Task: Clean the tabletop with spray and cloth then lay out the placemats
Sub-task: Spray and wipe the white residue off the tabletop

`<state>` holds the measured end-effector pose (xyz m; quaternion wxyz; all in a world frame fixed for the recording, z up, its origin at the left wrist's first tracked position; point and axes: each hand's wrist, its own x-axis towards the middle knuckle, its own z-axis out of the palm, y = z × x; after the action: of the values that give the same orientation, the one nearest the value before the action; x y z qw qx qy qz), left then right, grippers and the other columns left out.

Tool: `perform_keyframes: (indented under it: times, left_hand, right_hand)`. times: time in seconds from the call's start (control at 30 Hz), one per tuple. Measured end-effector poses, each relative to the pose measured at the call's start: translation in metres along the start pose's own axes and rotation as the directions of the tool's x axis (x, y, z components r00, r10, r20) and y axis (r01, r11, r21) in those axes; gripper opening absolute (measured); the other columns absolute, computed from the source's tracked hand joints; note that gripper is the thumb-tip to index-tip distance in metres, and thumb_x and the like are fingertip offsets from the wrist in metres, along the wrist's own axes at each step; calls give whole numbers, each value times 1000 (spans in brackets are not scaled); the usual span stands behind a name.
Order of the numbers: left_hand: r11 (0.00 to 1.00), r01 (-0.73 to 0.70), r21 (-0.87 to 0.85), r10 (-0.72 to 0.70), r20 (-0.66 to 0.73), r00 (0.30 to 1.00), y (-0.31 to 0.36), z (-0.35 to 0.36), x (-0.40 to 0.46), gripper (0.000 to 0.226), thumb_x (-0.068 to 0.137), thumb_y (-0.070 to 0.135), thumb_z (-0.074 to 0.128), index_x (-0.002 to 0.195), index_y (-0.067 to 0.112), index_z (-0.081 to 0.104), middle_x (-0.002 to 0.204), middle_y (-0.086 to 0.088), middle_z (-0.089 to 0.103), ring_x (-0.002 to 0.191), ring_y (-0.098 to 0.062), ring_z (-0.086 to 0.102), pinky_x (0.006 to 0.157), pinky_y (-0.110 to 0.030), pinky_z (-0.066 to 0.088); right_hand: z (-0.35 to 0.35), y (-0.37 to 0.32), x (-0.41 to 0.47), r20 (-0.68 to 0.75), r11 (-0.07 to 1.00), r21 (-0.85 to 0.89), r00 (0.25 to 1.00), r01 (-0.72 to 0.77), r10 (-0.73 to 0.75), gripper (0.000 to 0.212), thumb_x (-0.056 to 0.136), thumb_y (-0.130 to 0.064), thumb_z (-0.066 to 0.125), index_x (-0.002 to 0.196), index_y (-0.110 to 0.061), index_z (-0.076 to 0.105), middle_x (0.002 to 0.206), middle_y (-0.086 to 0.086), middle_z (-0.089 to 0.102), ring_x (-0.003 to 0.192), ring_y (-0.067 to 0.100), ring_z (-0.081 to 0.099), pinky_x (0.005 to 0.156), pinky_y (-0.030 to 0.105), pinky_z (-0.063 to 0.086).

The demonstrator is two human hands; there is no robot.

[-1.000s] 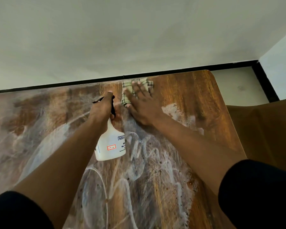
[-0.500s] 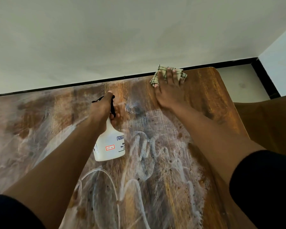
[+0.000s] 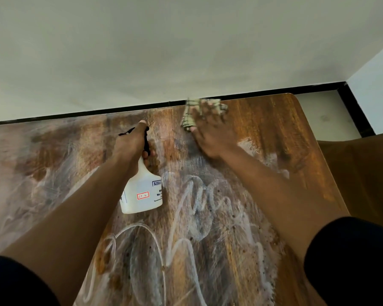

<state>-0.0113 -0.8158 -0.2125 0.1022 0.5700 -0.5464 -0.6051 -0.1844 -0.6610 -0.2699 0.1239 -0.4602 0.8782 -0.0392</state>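
Observation:
The wooden tabletop [image 3: 274, 133] is streaked with white smears and specks. My left hand [image 3: 132, 143] grips the black trigger head of a white spray bottle [image 3: 142, 191], which hangs above the table's middle. My right hand [image 3: 210, 133] presses flat, fingers spread, on a checked cloth [image 3: 189, 115] at the table's far edge. The cloth and fingers are blurred with motion. No placemats are in view.
A pale wall with a black skirting strip [image 3: 75, 113] runs right behind the table's far edge. The table's right edge ends at a rounded corner [image 3: 294, 98], with pale floor beyond it and a brown surface [image 3: 363, 168] lower on the right.
My right hand slid the cloth right to the far edge, then back left along it. The left hand and bottle stayed nearly still.

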Motion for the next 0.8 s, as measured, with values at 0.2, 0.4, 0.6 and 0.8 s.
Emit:
perform_keyframes:
  times: [0.2,0.4,0.6,0.8]
  left_hand:
    - [1000,1,18,-1,8,1000,-2,5,-1,42,107,50,60,107,10,74,65,-10,58,34,-14,48,43,-21,36]
    - [999,22,-48,-21,29,999,-5,2,-12,35,111,44,57,110,12,71,51,-2,62,29,-10,49,34,-13,33]
    - [1000,2,2,-2,-6,1000,-10,1,-22,36,109,41,60,97,10,72,56,-5,65,30,-10,51,34,-15,35]
    - [999,-19,47,17,58,998,-16,14,-23,28,107,40,56,104,18,73,69,-12,62,44,-21,52,42,-22,36]
  right_hand:
    - [-6,66,-18,-41,967,62,968,-247,249,65,111,-53,21,167,-32,-5,174,10,-12,160,31,-12,128,60,-1]
    - [13,-15,-10,-36,992,22,992,-123,123,67,108,-59,22,166,-31,2,173,13,-3,160,34,-6,125,67,3]
    - [33,-62,-58,-1,984,55,985,170,-171,62,110,-51,21,167,-33,3,175,6,-7,160,27,-13,129,54,-4]
    - [12,33,-100,-25,988,96,992,-123,126,69,104,-61,7,166,-33,-8,171,7,-20,157,29,-19,129,58,0]
